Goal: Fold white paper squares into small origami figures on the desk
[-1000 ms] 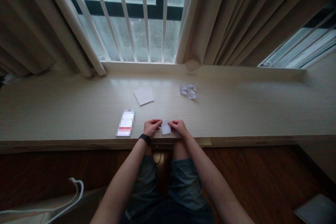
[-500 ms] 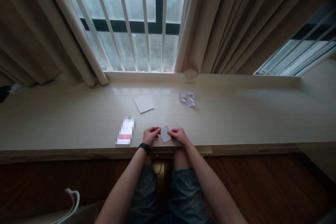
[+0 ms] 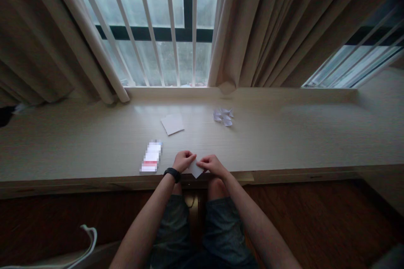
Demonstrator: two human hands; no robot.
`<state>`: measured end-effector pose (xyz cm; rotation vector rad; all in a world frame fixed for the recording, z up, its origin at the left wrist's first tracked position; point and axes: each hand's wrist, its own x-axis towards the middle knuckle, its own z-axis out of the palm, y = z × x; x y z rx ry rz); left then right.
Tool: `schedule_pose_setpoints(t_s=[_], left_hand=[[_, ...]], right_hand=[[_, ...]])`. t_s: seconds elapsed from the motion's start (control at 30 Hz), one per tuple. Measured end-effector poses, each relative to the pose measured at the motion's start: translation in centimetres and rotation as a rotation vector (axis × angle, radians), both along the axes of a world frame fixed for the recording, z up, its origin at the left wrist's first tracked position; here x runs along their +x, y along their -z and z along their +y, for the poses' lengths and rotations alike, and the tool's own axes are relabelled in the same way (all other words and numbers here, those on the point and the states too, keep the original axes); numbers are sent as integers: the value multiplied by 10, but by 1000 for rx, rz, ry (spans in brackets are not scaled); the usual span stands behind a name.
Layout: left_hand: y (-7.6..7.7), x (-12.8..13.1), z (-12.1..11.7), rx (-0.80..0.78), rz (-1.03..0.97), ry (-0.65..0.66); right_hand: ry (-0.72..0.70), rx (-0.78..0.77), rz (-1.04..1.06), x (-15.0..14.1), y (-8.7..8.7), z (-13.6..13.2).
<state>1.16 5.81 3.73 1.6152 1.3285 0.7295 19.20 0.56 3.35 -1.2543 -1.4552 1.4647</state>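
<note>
On the pale desk (image 3: 284, 134), folded papers (image 3: 227, 122) lay far-right, seemingly done, flat sheets (image 3: 172, 123) far-left, unworked, while left hand (image 3: 183, 161) and right hand (image 3: 213, 164) pinched a small sheet (image 3: 196, 171) near, apparently mid-fold!

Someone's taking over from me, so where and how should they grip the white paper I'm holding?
Probably pinch the white paper by its near corner, from the near side: that corner juts free, with the left hand and right hand higher up.
</note>
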Motion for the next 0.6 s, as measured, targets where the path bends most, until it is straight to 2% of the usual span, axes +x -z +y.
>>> schedule_pose_setpoints(t_s=[0.1, 0.2, 0.3, 0.4, 0.5, 0.6], left_hand=[[-4, -14, 8, 23, 46, -171], [-15, -30, 18, 31, 73, -242], [-27, -31, 18, 54, 130, -168], [-36, -18, 7, 106, 199, -56], [-40, -6, -6, 142, 207, 19], [-39, -3, -12, 140, 200, 17]], right_hand=[[-49, -23, -57, 16, 0, -9], [110, -17, -143, 33, 2, -14], [221, 140, -237, 32, -3, -9], [193, 248, -226, 13, -13, 1], [89, 206, -151, -5, -20, 9], [41, 124, -32, -13, -23, 9]])
